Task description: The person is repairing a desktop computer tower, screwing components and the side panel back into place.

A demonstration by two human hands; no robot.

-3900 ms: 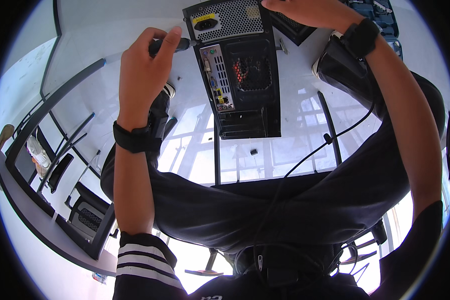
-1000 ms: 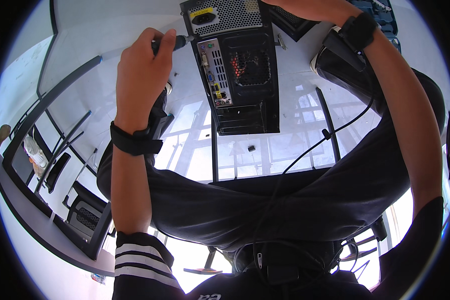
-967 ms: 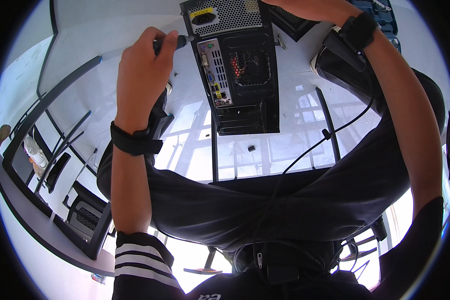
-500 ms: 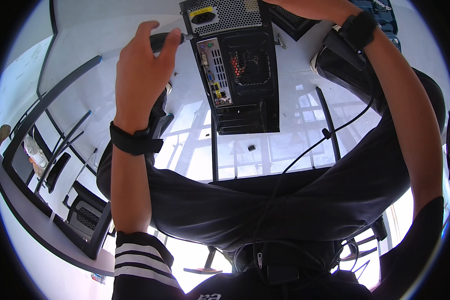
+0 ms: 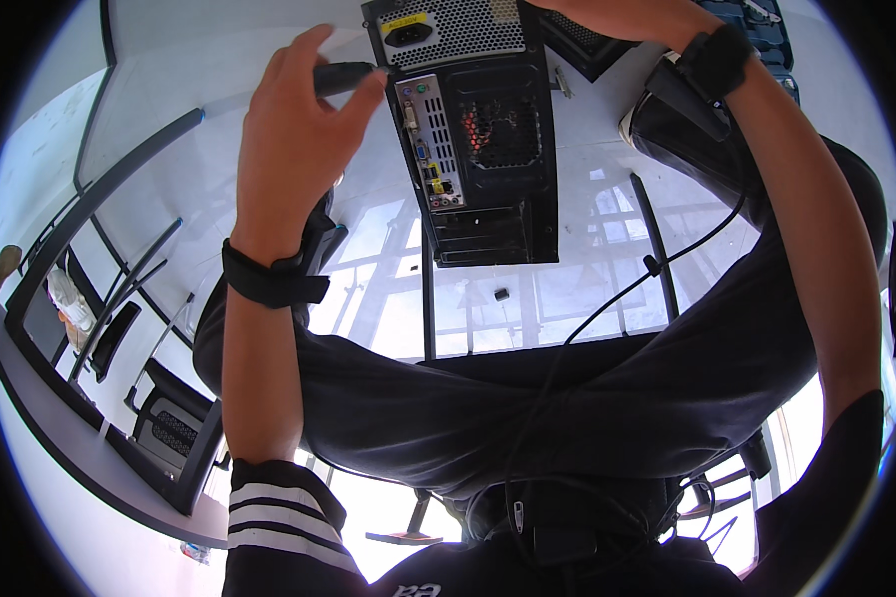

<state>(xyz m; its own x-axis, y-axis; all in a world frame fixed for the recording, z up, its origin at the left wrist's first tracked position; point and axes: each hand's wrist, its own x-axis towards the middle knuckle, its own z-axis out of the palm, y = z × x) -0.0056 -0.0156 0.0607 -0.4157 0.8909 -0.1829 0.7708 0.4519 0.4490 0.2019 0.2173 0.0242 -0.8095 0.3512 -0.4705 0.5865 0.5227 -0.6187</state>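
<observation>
Head fisheye — from above, downward, seemingly close

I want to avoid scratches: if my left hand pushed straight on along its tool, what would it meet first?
Your left hand, following the dark tool handle, would probably meet the left edge of the computer case first; this view leaves any gap unclear.

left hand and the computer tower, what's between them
In the head view, a dark screwdriver reaches from the left hand toward the computer tower; contact is unclear.
</observation>
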